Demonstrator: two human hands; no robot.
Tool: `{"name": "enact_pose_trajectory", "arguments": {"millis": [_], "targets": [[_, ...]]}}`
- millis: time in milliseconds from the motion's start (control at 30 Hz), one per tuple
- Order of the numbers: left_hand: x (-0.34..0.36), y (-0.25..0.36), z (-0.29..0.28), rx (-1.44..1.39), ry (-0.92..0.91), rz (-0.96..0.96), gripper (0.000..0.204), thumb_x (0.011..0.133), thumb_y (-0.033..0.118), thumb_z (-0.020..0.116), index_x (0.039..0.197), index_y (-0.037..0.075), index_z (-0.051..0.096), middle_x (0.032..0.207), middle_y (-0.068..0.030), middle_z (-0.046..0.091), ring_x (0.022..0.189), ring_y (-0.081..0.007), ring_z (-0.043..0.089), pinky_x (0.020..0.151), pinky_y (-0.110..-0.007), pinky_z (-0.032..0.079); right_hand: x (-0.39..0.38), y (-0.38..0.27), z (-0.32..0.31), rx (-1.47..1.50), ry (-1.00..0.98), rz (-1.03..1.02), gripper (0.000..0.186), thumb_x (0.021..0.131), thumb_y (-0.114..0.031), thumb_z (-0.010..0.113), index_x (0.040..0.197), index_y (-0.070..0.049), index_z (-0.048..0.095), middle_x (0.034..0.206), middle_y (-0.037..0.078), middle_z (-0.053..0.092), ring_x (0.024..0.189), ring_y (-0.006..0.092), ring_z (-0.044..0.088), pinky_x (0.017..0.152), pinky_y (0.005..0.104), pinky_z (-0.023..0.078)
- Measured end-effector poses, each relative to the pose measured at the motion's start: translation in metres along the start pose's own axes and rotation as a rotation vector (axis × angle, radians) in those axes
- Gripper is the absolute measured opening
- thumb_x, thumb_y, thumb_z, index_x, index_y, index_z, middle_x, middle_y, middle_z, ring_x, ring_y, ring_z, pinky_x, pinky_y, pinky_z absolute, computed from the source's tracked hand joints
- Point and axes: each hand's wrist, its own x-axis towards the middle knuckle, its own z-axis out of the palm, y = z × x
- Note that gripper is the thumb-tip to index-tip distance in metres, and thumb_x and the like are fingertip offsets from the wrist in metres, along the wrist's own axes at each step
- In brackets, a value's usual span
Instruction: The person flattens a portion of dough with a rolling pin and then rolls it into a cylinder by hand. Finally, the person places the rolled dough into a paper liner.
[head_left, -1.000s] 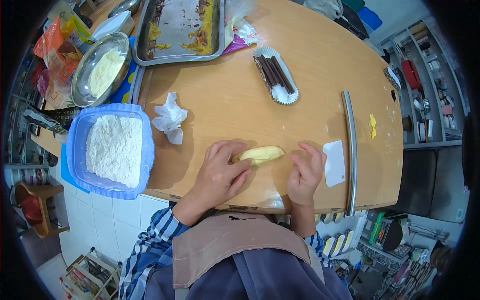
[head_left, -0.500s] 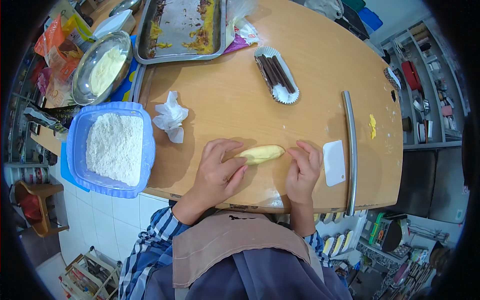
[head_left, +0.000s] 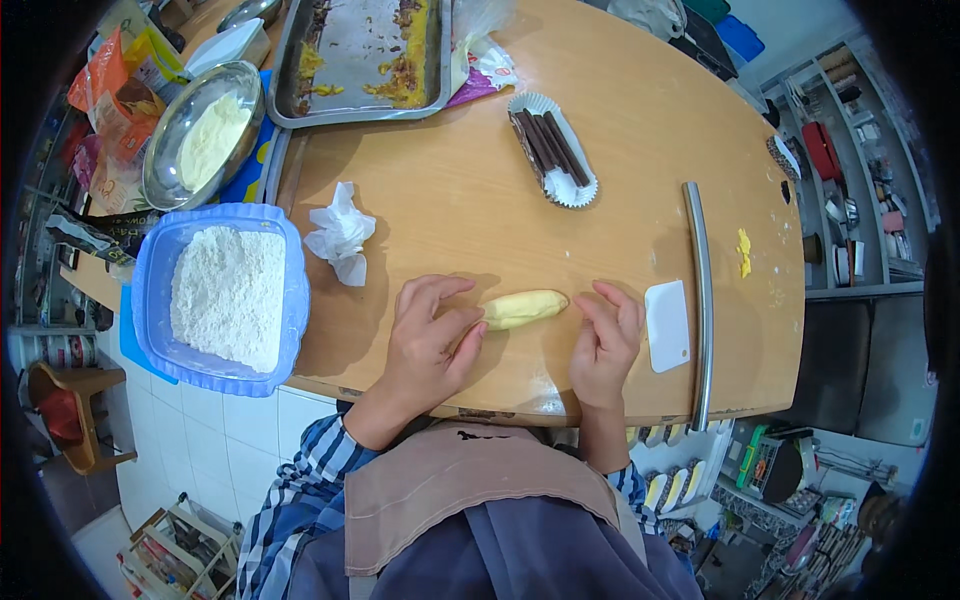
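A pale yellow roll of dough (head_left: 524,309), tapered at its right end, lies on the wooden table in front of me. My left hand (head_left: 430,335) is at its left end, fingers spread and curved, the fingertips at or just beside the dough. Near the right tip, my right hand (head_left: 607,340) rests with bent fingers held apart and a small gap to the dough. Neither hand grips anything. To the right of that hand lies a white dough scraper (head_left: 667,326), with a metal rod (head_left: 700,300) beyond it.
A blue tub of white flour (head_left: 228,298) stands at the left, a crumpled tissue (head_left: 340,233) beside it. Behind are a metal bowl of pale powder (head_left: 205,140) and a smeared baking tray (head_left: 365,60). A white paper case holds dark chocolate sticks (head_left: 552,148). Yellow scraps (head_left: 744,252) lie right.
My left hand has drawn slightly left, its thumb and fingers coming off the top of the dough toward its left end. The right hand has hardly moved.
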Motion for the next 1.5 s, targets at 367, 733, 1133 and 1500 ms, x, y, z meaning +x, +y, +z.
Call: {"name": "enact_pose_trajectory", "arguments": {"millis": [367, 733, 1133, 1500], "targets": [[0.001, 0.0, 0.0, -0.007, -0.025, 0.002, 0.018, 0.073, 0.001, 0.073, 0.091, 0.001, 0.07, 0.113, -0.0156, 0.062, 0.106, -0.0348, 0.055, 0.088, -0.042, 0.048, 0.003, -0.002, 0.0, 0.013, -0.037, -0.085, 0.033, 0.067, 0.008, 0.057, 0.091, -0.006, 0.072, 0.11, 0.013, 0.062, 0.1, 0.0308, 0.053, 0.09, 0.0404, 0.038], [0.0, -0.001, 0.001, -0.001, -0.01, -0.005, 0.018, 0.073, 0.003, 0.073, 0.09, 0.002, 0.07, 0.113, -0.016, 0.062, 0.106, -0.0352, 0.055, 0.087, -0.042, 0.048, 0.004, -0.008, -0.001, 0.023, -0.01, -0.197, 0.032, 0.062, 0.004, 0.058, 0.088, -0.007, 0.072, 0.113, 0.013, 0.062, 0.1, 0.0329, 0.053, 0.095, 0.0486, 0.035], [0.0, -0.001, 0.001, 0.01, -0.014, -0.009, 0.017, 0.073, 0.003, 0.073, 0.089, 0.002, 0.069, 0.114, -0.0159, 0.061, 0.107, -0.0348, 0.055, 0.087, -0.041, 0.048, 0.0, -0.014, 0.003, -0.003, -0.147, -0.245, 0.028, 0.065, 0.0, 0.059, 0.088, -0.01, 0.073, 0.114, 0.014, 0.062, 0.102, 0.0316, 0.055, 0.102, 0.0537, 0.029], [0.001, 0.0, 0.001, 0.006, -0.01, -0.012, 0.018, 0.073, 0.002, 0.073, 0.09, 0.002, 0.07, 0.114, -0.016, 0.062, 0.107, -0.0346, 0.055, 0.088, -0.041, 0.047, 0.002, -0.016, 0.004, -0.052, -0.121, -0.193, 0.027, 0.062, 0.003, 0.057, 0.083, -0.007, 0.071, 0.109, 0.013, 0.063, 0.098, 0.032, 0.054, 0.095, 0.0505, 0.034]]}}
